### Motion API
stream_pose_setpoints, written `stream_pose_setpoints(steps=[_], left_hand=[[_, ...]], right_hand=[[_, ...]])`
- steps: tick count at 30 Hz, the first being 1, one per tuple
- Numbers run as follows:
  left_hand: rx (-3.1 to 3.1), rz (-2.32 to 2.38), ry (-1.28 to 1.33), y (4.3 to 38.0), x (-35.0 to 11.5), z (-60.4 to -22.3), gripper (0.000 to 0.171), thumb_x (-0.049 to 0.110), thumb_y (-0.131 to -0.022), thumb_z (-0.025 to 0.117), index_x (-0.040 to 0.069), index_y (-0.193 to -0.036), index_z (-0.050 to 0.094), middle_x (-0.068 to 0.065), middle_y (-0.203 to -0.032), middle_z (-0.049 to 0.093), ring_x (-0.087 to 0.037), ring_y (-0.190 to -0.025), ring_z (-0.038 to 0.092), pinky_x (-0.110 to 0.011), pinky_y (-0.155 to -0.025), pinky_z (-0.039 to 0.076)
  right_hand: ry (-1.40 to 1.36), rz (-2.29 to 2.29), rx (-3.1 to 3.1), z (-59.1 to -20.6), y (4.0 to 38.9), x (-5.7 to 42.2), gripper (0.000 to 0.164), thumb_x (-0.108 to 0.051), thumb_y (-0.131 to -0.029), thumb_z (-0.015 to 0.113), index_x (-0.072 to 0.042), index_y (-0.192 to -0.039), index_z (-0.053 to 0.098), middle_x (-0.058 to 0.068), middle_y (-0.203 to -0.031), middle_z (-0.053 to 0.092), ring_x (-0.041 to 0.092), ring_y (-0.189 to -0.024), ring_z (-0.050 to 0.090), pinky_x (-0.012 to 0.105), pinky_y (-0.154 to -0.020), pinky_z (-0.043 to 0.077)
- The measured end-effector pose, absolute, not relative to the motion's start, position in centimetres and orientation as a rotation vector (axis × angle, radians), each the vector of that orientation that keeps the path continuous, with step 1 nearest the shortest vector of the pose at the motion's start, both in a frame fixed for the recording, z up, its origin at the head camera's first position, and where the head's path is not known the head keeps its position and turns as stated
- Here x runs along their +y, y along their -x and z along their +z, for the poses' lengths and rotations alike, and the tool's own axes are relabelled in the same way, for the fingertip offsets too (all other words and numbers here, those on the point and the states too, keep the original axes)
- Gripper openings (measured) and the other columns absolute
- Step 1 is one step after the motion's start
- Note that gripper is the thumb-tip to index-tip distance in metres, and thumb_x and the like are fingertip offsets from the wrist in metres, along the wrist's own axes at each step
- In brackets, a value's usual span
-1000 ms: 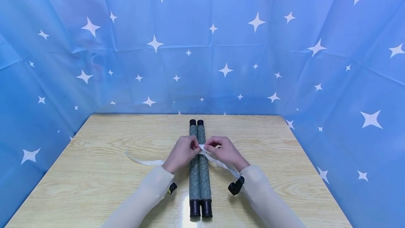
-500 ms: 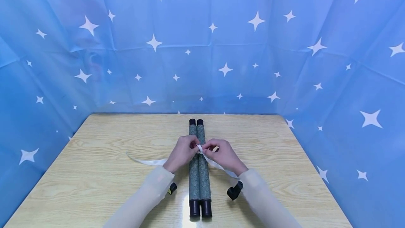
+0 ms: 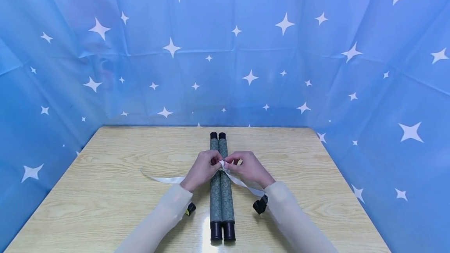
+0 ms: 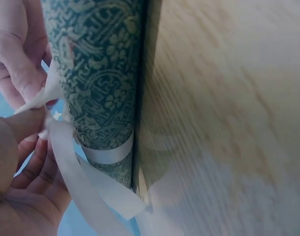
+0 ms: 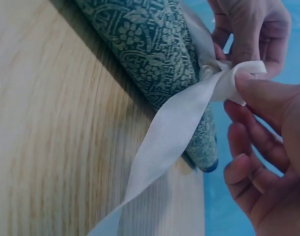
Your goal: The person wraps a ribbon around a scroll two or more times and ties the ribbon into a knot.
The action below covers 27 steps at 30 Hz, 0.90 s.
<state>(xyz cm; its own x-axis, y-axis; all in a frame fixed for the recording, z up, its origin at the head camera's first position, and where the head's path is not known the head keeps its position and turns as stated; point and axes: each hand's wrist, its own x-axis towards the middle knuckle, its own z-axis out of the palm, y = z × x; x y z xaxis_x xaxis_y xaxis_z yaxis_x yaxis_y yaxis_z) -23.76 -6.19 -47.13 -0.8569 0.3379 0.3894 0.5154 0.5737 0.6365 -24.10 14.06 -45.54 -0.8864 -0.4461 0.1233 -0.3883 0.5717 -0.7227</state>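
Two rolls of a green patterned scroll (image 3: 216,198) lie side by side on the table, with dark end knobs (image 3: 229,231). A white ribbon (image 4: 110,155) wraps round the scroll, and its loose tails trail to both sides. Above the rolls my left hand (image 3: 204,167) pinches the ribbon between thumb and forefinger. Facing it, my right hand (image 3: 249,167) pinches a small loop of the ribbon (image 5: 172,125) close to the knot. Both hands' fingertips nearly meet; the knot is partly hidden by them.
A light wood-grain table (image 3: 105,190) lies under everything. Blue curtains (image 3: 211,69) with white stars stand behind and at both sides. Black wrist cameras (image 3: 260,205) hang beneath the sleeves.
My right fingers have shifted slightly at the knot, and the white loop between the hands looks smaller. My left hand has barely moved, and the scroll stays in place.
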Motion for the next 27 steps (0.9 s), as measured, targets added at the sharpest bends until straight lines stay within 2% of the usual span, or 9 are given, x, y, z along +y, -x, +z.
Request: stream_pose_setpoints(steps=[7,14,18,21,24,27], left_hand=[[-2.576,-1.275,0.816,23.7,-7.5,-46.4,0.006,0.011,-0.089,0.072,0.011,-0.095,0.07,0.005,-0.086,0.063,-0.009,-0.073,0.059,-0.024,-0.063,0.052],[-2.617,-1.257,0.804,24.1,-10.2,-45.7,0.03,0.016,-0.086,0.076,0.006,-0.114,0.07,-0.005,-0.105,0.064,-0.02,-0.08,0.057,-0.03,-0.06,0.047],[-2.726,-1.221,0.759,24.4,-11.2,-45.4,0.044,0.021,-0.085,0.078,0.007,-0.125,0.068,-0.007,-0.113,0.061,-0.029,-0.089,0.054,-0.036,-0.065,0.044],[-2.831,-1.185,0.769,24.5,-11.4,-45.6,0.054,0.03,-0.085,0.078,0.009,-0.133,0.064,-0.006,-0.12,0.059,-0.029,-0.095,0.053,-0.036,-0.07,0.045],[-2.881,-1.131,0.818,24.6,-11.3,-46.0,0.058,0.037,-0.084,0.078,0.01,-0.133,0.064,-0.004,-0.121,0.061,-0.026,-0.096,0.054,-0.035,-0.072,0.047],[-2.872,-1.083,0.87,24.6,-11.1,-46.5,0.047,0.035,-0.085,0.077,0.011,-0.125,0.069,-0.001,-0.11,0.065,-0.022,-0.089,0.057,-0.032,-0.07,0.047]], right_hand=[[0.738,-1.259,2.738,-45.5,24.2,14.3,0.007,-0.035,-0.091,0.071,-0.032,-0.091,0.077,-0.016,-0.086,0.069,0.018,-0.076,0.06,0.032,-0.06,0.048],[0.75,-1.276,2.775,-45.4,24.4,14.5,0.006,-0.035,-0.089,0.072,-0.031,-0.091,0.077,-0.015,-0.082,0.068,0.016,-0.076,0.06,0.032,-0.063,0.048],[0.711,-1.29,2.779,-45.3,24.3,14.8,0.005,-0.034,-0.088,0.073,-0.031,-0.091,0.076,-0.015,-0.082,0.067,0.015,-0.076,0.06,0.034,-0.064,0.05],[0.697,-1.295,2.783,-45.5,24.3,15.1,0.005,-0.033,-0.089,0.073,-0.031,-0.092,0.076,-0.014,-0.082,0.067,0.015,-0.075,0.06,0.034,-0.064,0.05],[0.705,-1.297,2.788,-45.7,24.3,15.3,0.004,-0.032,-0.089,0.073,-0.03,-0.092,0.076,-0.014,-0.081,0.067,0.014,-0.075,0.06,0.034,-0.064,0.05],[0.715,-1.302,2.791,-45.9,24.2,15.5,0.004,-0.031,-0.089,0.073,-0.028,-0.091,0.076,-0.014,-0.081,0.067,0.013,-0.075,0.06,0.034,-0.065,0.05]])
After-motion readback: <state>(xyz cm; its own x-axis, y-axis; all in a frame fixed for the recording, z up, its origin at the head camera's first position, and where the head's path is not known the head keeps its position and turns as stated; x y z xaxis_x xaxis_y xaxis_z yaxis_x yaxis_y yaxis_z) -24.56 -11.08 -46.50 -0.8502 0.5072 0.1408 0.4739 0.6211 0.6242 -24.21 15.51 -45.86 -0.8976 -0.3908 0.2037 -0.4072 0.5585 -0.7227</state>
